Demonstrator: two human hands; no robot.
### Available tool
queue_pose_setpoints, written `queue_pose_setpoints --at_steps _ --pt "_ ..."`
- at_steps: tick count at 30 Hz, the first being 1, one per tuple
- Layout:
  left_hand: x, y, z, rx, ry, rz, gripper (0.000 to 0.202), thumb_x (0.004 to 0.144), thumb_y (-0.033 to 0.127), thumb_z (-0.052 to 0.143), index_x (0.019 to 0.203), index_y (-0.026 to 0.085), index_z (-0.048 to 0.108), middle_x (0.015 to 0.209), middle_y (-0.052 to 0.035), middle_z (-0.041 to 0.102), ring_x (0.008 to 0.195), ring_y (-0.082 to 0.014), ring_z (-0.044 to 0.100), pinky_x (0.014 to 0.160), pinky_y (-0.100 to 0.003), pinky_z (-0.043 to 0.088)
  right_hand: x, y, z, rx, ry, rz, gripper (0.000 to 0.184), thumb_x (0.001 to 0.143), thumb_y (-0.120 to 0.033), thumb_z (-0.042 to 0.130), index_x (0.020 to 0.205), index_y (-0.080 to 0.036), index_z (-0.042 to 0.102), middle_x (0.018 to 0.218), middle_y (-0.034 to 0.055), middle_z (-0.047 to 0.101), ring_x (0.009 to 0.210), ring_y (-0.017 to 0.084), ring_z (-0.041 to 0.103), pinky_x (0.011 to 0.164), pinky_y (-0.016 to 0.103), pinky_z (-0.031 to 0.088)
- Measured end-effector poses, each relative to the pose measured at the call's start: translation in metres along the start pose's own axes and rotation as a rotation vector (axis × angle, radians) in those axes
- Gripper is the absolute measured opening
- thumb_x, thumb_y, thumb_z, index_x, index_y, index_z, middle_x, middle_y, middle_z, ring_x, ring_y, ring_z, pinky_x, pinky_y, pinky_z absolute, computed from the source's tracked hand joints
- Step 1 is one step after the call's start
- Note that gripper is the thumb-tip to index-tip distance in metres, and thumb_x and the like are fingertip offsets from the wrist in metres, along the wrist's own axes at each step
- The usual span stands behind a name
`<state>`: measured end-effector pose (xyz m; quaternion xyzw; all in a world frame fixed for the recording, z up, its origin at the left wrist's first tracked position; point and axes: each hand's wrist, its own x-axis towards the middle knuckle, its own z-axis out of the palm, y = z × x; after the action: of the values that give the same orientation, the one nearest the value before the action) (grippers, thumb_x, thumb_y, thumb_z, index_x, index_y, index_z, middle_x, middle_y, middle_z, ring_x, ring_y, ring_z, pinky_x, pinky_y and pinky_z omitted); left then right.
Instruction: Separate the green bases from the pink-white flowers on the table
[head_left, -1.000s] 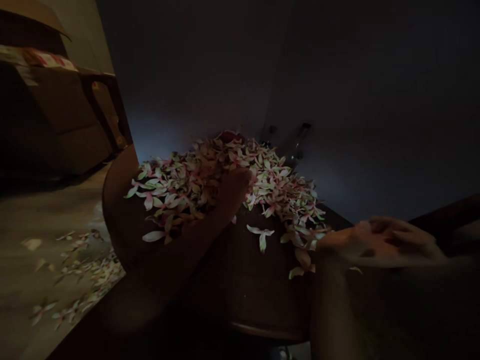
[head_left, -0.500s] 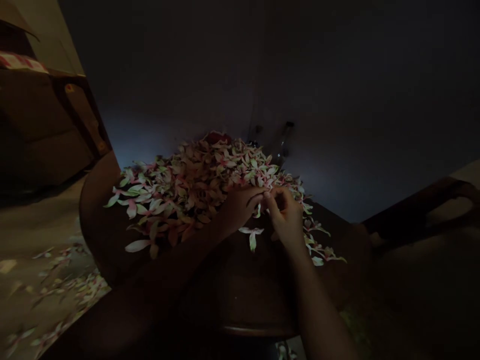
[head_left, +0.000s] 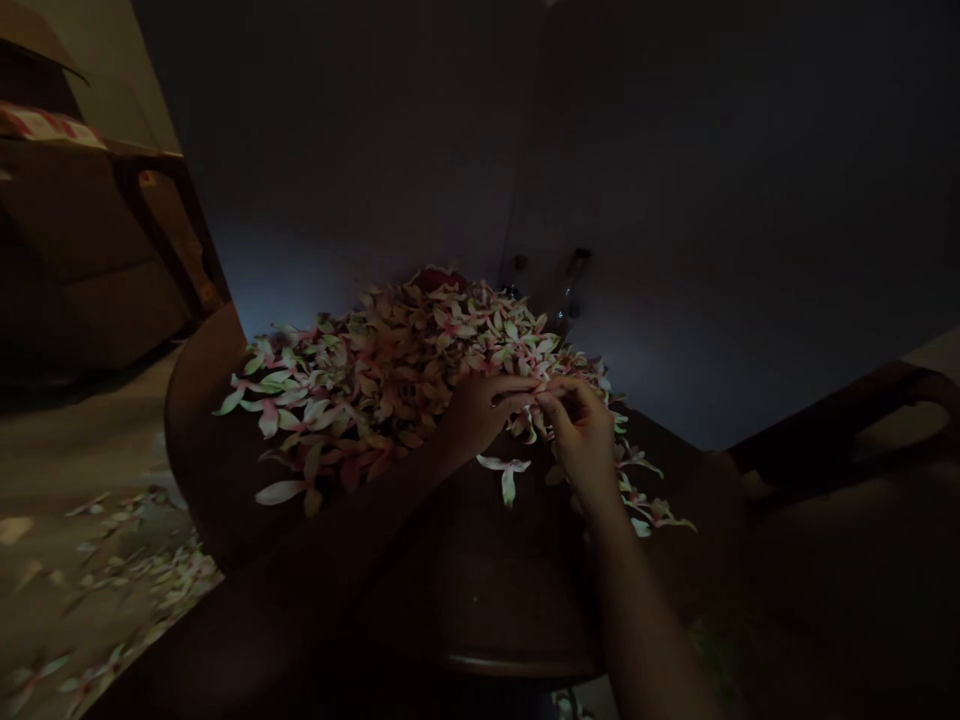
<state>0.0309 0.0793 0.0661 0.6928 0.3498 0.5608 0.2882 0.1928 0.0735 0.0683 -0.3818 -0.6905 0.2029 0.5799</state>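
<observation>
a brown cardboard box [head_left: 97, 235] with a red-and-white strip [head_left: 56, 127] along its upper edge stands left of the rounded tabletop [head_left: 495, 625], a dark-capped bottle [head_left: 568, 295] sits near the dim wall [head_left: 712, 200], and a dark curved frame [head_left: 825, 425] shows at right.

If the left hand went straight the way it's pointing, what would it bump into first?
The left hand would probably bump the right hand: their fingers look close together, maybe touching. It's dark, so depth by the flower pile is hard to tell.
</observation>
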Motion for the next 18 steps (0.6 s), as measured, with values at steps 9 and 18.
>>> queue_pose_setpoints --at_steps 9,18 --pt "-0.001 0.001 0.0 0.0 0.083 -0.002 0.023 0.088 0.035 0.062 0.096 0.02 0.078 0.093 -0.0033 0.078 0.089 -0.018 0.072 0.079 -0.025 0.052 -0.004 -0.004 0.001 -0.101 -0.044 -0.029 0.016 0.089 -0.038 0.065 0.087 -0.022 0.066 0.075 -0.0004 0.06 0.067 0.015 0.052 0.063 0.028 0.042" --pt "0.006 -0.008 -0.017 -0.067 0.468 -0.287 0.028 0.086 0.041 0.056 0.078 0.017 0.068 0.07 0.0 0.065 0.06 -0.0145 0.063 0.052 -0.021 0.045 -0.01 -0.022 0.004 0.007 0.259 -0.232 0.006 0.088 -0.026 0.065 0.086 -0.021 0.067 0.081 0.001 0.071 0.073 0.016 0.063 0.07 0.03 0.047"
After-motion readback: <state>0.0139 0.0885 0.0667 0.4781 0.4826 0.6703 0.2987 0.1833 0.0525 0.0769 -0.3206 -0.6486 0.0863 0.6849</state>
